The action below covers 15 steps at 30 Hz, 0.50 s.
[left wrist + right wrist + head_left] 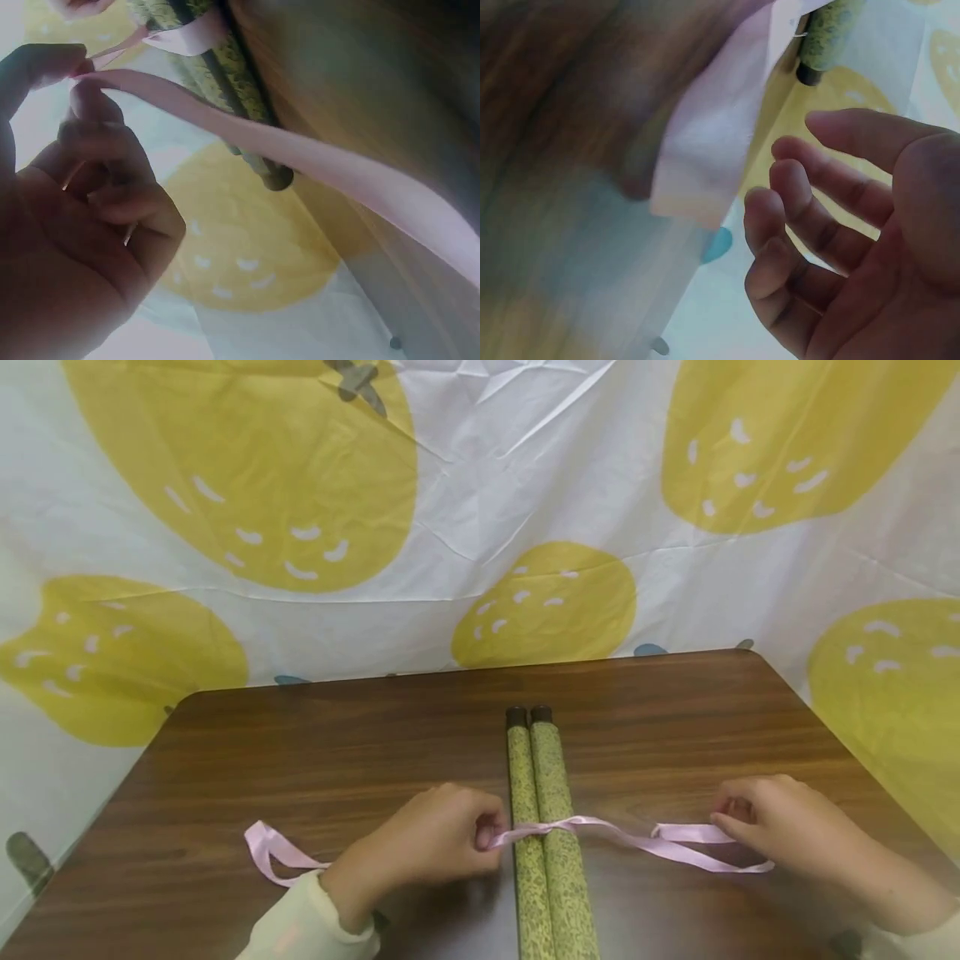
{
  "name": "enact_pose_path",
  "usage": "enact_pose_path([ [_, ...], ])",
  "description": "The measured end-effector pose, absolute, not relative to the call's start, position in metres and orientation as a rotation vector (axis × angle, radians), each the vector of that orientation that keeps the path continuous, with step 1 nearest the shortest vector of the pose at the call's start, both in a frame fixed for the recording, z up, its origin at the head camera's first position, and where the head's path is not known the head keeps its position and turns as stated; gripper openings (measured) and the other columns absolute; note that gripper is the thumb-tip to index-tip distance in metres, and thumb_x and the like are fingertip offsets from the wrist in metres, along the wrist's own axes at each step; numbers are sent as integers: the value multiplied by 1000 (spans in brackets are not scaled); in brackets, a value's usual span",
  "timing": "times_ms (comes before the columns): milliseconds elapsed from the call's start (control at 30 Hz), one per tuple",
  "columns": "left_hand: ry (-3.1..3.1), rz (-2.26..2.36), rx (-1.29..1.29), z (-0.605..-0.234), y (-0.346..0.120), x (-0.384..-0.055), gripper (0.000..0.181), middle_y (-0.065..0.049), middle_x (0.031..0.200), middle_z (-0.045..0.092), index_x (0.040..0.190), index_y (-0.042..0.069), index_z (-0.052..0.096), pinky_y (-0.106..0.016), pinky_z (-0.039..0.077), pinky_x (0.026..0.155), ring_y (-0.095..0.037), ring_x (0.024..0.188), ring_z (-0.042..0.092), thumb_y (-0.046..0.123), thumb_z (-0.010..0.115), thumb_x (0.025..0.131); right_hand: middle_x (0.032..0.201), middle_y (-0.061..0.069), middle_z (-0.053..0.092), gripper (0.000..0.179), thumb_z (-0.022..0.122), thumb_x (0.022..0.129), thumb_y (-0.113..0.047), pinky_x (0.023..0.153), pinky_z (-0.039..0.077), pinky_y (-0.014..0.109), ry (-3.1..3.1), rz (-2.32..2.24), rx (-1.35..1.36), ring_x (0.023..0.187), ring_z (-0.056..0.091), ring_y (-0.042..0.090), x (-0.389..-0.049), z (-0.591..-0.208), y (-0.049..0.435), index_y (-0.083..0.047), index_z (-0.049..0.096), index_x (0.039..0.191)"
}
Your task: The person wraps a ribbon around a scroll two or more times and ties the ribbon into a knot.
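Two rolled scrolls (553, 777) in green-yellow patterned covering, with black end knobs, lie side by side on the table, pointing away from me. A pink satin ribbon (528, 832) crosses over both, with a twisted crossing on top. Left of the scrolls, my left hand (431, 835) pinches the ribbon between thumb and index finger, and a strand (300, 148) trails from that pinch. My right hand (787, 827) is at the right, beside the ribbon's folded right end. In the right wrist view its fingers (829, 232) are loosely curved with nothing between them, apart from the ribbon (709, 135).
The brown wood-grain table (360, 743) reaches back to a white cloth (442, 527) printed with yellow lemons. The ribbon's left tail (273, 852) lies looped on the table beyond my left sleeve (311, 918).
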State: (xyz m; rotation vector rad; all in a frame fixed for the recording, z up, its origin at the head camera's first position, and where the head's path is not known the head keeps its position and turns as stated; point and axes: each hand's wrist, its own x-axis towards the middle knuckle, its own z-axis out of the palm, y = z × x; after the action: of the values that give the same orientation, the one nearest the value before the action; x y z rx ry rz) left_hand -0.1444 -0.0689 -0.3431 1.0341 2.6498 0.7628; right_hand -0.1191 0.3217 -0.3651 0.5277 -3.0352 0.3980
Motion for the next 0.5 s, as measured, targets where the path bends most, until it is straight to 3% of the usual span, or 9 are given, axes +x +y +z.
enact_pose_path([
  [167,2418,997,1047,-342,-65,-147,9,11,72,61,83,15,69,-18,49,57,0,61,53,10,76,81,62,-20,50,11,79,82,-23,53,38,21,-3063,459,542,57,42,-6,-121,-371,323,-24,67,83],
  [367,2273,1123,1037,-343,-56,-151,9,9,73,63,85,14,70,-17,46,55,0,61,53,8,75,82,61,-15,49,18,79,80,-24,48,34,22,-3125,482,483,53,40,-2,-123,-378,321,-19,70,94],
  [500,2271,1161,1000,-345,-49,-153,7,10,72,62,84,16,70,-17,47,57,0,61,53,12,76,84,59,-16,49,11,77,82,-21,48,34,22,-3108,451,518,53,40,-2,-125,-384,317,-22,67,86],
])
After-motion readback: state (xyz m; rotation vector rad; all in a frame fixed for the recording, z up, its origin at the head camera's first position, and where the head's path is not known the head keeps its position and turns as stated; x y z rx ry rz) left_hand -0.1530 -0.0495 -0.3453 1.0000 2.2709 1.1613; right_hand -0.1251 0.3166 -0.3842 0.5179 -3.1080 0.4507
